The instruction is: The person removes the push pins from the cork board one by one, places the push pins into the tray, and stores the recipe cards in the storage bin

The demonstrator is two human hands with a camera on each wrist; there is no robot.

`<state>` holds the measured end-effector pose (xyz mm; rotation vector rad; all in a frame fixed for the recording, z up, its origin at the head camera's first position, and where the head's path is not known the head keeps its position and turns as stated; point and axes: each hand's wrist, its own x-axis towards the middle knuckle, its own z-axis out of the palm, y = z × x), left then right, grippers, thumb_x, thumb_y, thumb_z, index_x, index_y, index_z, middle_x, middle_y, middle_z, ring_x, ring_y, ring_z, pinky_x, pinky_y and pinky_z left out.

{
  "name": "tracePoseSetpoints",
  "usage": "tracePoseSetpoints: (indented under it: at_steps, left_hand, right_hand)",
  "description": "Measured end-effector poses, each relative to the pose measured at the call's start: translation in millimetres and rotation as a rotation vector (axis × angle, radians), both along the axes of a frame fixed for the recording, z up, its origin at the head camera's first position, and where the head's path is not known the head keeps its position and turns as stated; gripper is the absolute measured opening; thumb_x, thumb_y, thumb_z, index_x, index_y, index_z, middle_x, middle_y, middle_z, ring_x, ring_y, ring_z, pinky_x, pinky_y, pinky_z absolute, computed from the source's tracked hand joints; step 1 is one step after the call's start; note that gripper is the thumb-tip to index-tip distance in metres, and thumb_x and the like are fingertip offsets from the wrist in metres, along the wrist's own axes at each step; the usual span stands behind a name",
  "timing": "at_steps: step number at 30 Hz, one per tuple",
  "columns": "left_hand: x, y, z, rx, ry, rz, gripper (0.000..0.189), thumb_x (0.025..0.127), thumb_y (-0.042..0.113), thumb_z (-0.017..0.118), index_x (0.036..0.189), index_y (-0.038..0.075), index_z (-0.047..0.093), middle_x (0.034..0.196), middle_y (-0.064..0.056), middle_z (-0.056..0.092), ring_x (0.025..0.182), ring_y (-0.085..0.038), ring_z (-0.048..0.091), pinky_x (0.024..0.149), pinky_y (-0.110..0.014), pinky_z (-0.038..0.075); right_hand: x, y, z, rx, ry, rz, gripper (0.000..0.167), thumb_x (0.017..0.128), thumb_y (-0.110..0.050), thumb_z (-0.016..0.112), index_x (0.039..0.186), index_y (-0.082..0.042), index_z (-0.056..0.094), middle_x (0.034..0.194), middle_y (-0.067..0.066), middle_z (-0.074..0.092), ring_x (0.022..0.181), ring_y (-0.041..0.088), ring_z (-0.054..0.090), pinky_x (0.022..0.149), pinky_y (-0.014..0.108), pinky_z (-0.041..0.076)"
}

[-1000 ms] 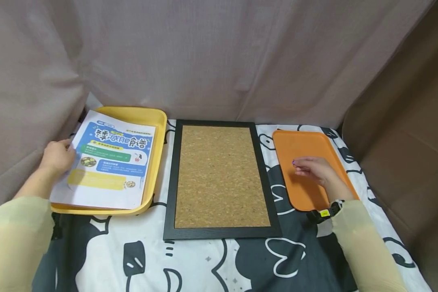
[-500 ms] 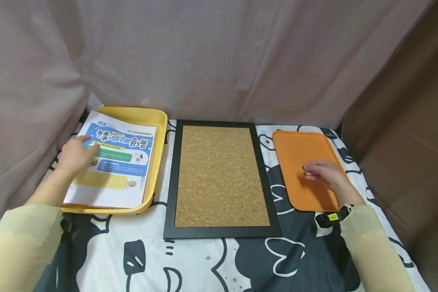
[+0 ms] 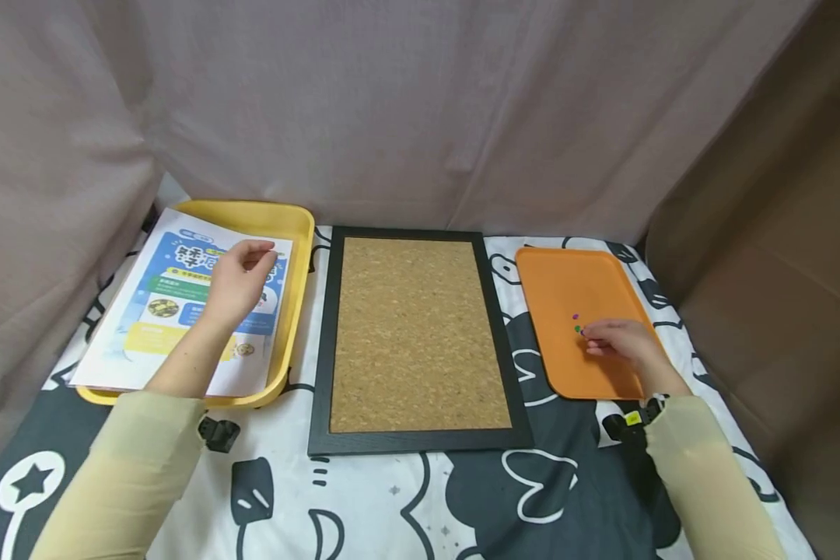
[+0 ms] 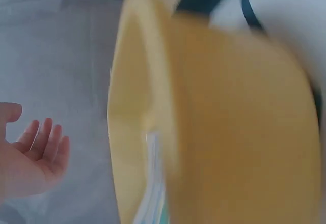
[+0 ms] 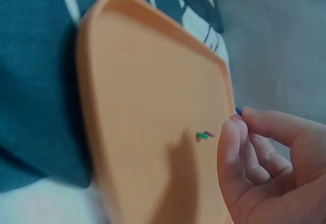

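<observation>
Above the stack of printed sheets (image 3: pixel 175 311) in the yellow tray (image 3: pixel 301 214), my left hand (image 3: pixel 236 280) is raised and holds nothing. In the left wrist view its fingers and thumb are apart, with the tray wall beside them. My right hand (image 3: pixel 623 342) hovers over the orange tray (image 3: pixel 567 272). Its thumb and index fingertip pinch a small blue thumbtack (image 5: pixel 239 111), mostly hidden by the fingers. A green thumbtack (image 5: pixel 201 135) and a purple thumbtack (image 5: pixel 209 134) lie close together on the orange tray beside that hand.
Between the two trays lies a cork board (image 3: pixel 420 334) with a black frame (image 3: pixel 420 442). A black-and-white patterned cloth (image 3: pixel 364 505) covers the surface below. A grey-brown curtain (image 3: pixel 392 109) hangs behind everything.
From the left edge of the printed sheets, my left hand has moved rightward across them and lifted. My right hand has shifted slightly rightward and down, exposing the green and purple thumbtacks.
</observation>
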<state>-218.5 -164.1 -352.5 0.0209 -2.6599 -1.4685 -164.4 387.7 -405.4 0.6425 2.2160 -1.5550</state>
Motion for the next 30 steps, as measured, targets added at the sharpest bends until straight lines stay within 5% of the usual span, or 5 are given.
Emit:
tracePoseSetpoints:
  at_steps: [3, 7, 16, 30]
  left_hand:
    - [-1.8, 13.1, -4.8, 0.070, -0.040, -0.016, 0.039, 0.096, 0.024, 0.046, 0.124, -0.002, 0.054, 0.117, -0.021, 0.058, 0.103, -0.025, 0.052, 0.079, -0.023, 0.042]
    - [-2.9, 27.3, -11.0, 0.155, -0.086, -0.041, 0.039, 0.097, 0.024, 0.046, 0.125, -0.002, 0.053, 0.119, -0.021, 0.057, 0.106, -0.026, 0.053, 0.083, -0.023, 0.042]
    - [-1.6, 41.3, -21.0, 0.222, -0.143, -0.084, 0.037, 0.096, 0.021, 0.049, 0.125, 0.000, 0.053, 0.123, -0.017, 0.057, 0.104, -0.020, 0.051, 0.082, -0.022, 0.041]
    - [0.0, 41.3, -25.4, 0.206, -0.177, -0.093, 0.039, 0.097, 0.023, 0.047, 0.128, 0.001, 0.051, 0.127, -0.017, 0.055, 0.114, -0.027, 0.052, 0.091, -0.031, 0.043]
  right_hand:
    - [-0.4, -1, -6.8, 0.039, -0.030, -0.002, 0.036, 0.093, -0.018, 0.055, 0.120, 0.006, 0.053, 0.073, -0.011, 0.066, 0.065, 0.005, 0.064, 0.068, 0.018, 0.055]
    - [0.8, -2, -13.9, 0.089, -0.075, -0.040, 0.046, 0.092, -0.024, 0.057, 0.127, 0.006, 0.048, 0.070, -0.011, 0.065, 0.065, 0.007, 0.065, 0.069, 0.017, 0.054]
    - [2.3, 0, -23.7, 0.118, -0.053, -0.034, 0.038, 0.091, -0.021, 0.059, 0.118, 0.006, 0.056, 0.068, -0.009, 0.064, 0.064, 0.007, 0.064, 0.067, 0.017, 0.054]
    - [-0.4, -1, -21.4, 0.188, -0.051, -0.005, 0.045, 0.094, -0.021, 0.054, 0.123, 0.012, 0.049, 0.068, -0.007, 0.062, 0.062, 0.007, 0.062, 0.065, 0.019, 0.055]
